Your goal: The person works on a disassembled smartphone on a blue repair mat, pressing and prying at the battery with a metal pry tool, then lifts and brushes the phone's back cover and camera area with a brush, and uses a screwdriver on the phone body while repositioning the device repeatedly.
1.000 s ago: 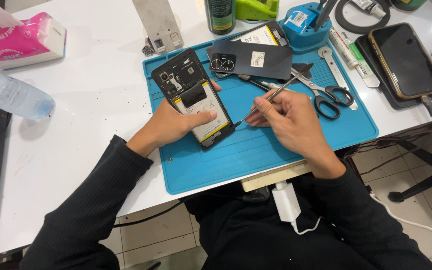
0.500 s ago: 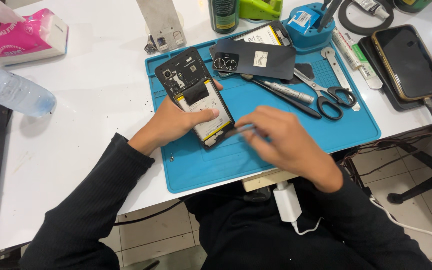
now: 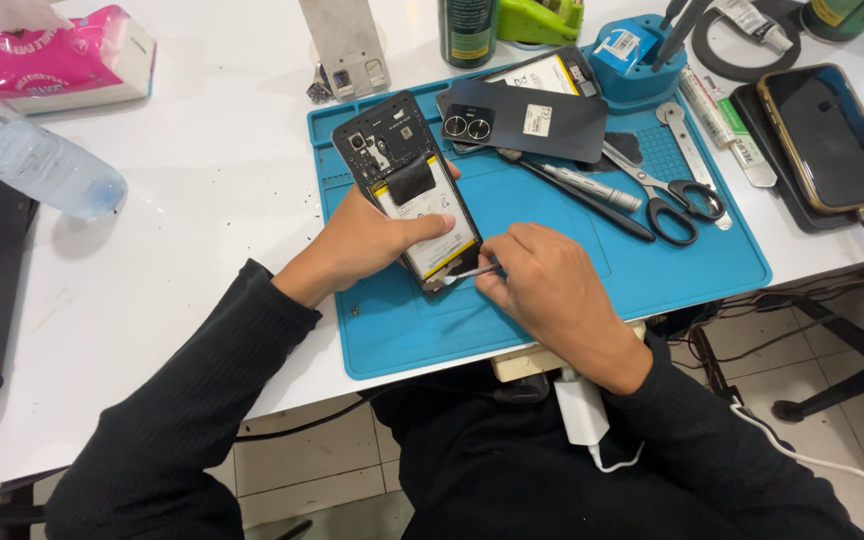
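Observation:
An opened phone (image 3: 407,180) lies back-up on a blue work mat (image 3: 652,260), its black frame and white battery showing. My left hand (image 3: 357,240) lies over its lower left side, thumb pressed across the battery. My right hand (image 3: 542,285) pinches a thin metal tool (image 3: 467,272) whose tip touches the phone's bottom edge. The phone's removed dark back cover (image 3: 527,120) rests on the mat just behind.
Scissors (image 3: 667,195), a screwdriver (image 3: 577,185) and a metal pry bar (image 3: 692,160) lie on the mat's right half. Another phone (image 3: 832,135) charges at the right edge. A water bottle (image 3: 37,165) and pink tissue pack (image 3: 62,60) are far left. A blue tool holder (image 3: 627,55) stands behind.
My right hand has moved left and down from beside the phone's right side to its bottom edge, turning the tool so its tip points left at the phone. The left hand stayed put.

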Tool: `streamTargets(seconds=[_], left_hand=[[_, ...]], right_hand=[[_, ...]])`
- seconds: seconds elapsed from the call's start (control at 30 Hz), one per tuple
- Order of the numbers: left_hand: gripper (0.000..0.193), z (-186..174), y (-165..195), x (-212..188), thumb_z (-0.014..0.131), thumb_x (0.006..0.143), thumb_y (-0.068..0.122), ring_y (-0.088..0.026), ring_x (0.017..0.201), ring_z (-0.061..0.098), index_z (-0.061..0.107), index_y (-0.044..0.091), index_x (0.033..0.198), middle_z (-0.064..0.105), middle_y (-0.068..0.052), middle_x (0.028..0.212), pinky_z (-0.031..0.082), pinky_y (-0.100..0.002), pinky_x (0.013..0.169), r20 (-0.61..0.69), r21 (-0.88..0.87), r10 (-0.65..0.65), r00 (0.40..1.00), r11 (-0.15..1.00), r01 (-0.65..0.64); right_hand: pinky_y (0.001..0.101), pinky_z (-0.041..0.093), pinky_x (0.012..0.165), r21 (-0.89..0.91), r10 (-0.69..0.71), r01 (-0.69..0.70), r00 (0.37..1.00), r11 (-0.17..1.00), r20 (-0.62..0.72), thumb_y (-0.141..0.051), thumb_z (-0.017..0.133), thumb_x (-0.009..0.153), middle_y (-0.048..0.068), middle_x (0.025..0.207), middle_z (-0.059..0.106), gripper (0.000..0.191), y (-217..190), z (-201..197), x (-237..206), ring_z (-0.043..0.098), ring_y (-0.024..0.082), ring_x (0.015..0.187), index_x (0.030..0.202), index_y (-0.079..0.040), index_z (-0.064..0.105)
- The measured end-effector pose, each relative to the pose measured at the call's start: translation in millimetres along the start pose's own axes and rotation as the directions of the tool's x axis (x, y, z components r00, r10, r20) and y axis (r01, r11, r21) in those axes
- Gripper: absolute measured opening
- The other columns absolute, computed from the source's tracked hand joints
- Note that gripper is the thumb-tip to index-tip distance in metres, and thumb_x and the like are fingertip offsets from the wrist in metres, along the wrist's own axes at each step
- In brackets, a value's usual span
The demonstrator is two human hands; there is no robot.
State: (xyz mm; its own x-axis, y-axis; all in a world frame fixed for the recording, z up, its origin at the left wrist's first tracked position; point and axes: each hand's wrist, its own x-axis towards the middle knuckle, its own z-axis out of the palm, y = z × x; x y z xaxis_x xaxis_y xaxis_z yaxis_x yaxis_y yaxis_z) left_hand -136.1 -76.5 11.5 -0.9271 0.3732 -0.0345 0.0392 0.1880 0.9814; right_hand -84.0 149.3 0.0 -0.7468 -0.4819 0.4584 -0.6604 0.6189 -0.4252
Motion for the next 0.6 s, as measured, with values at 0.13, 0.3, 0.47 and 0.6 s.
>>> streamTargets(seconds=[0.13, 0.3, 0.47, 0.6], left_hand=[[0.048, 0, 1, 0, 0.079, 0.084, 0.015, -0.016, 0.111, 0.071, 0.063, 0.011, 0.129, 0.073, -0.005, 0.119, 0.061, -0.033, 0.094, -0.002, 0.002, -0.001, 1.0, 1.0, 0.001], [0.049, 0, 2, 1, 0.079, 0.084, 0.016, -0.017, 0.112, 0.072, 0.063, 0.012, 0.129, 0.073, -0.005, 0.119, 0.061, -0.034, 0.094, 0.004, 0.022, 0.0, 1.0, 1.0, 0.0], [0.048, -4, 2, 2, 0.079, 0.085, 0.019, -0.019, 0.113, 0.073, 0.062, 0.013, 0.129, 0.073, -0.007, 0.12, 0.062, -0.036, 0.094, 0.041, 0.076, 0.054, 0.998, 0.996, -0.057], [0.049, -6, 1, 3, 0.08, 0.084, 0.02, -0.021, 0.116, 0.071, 0.062, 0.013, 0.129, 0.073, -0.008, 0.122, 0.061, -0.037, 0.097, 0.073, 0.095, 0.09, 0.993, 0.991, -0.097]], right_hand=[[0.0397, 0.052, 0.064, 0.011, 0.04, -0.04, 0.999, 0.999, 0.002, -0.01, 0.081, 0.077, 0.012, 0.08, 0.063, 0.02, 1, 0, 3, 0.064, 0.029, 0.071, 0.088, 0.0, 0.068], [0.0324, 0.053, 0.062, 0.271, 0.147, -0.16, 0.987, 0.949, 0.067, -0.01, 0.073, 0.084, 0.008, 0.083, 0.066, 0.015, 4, -18, 7, 0.065, 0.02, 0.068, 0.097, -0.002, 0.072], [0.0305, 0.048, 0.069, 0.299, -0.014, 0.046, 0.994, 0.953, -0.111, -0.012, 0.054, 0.108, 0.01, 0.098, 0.061, 0.021, 12, -41, -1, 0.059, 0.019, 0.08, 0.111, -0.002, 0.072], [0.0301, 0.047, 0.067, 0.306, 0.048, -0.019, 0.995, 0.952, -0.087, -0.022, 0.053, 0.108, 0.007, 0.082, 0.059, 0.03, 30, -49, -7, 0.058, 0.017, 0.073, 0.107, -0.002, 0.076]])
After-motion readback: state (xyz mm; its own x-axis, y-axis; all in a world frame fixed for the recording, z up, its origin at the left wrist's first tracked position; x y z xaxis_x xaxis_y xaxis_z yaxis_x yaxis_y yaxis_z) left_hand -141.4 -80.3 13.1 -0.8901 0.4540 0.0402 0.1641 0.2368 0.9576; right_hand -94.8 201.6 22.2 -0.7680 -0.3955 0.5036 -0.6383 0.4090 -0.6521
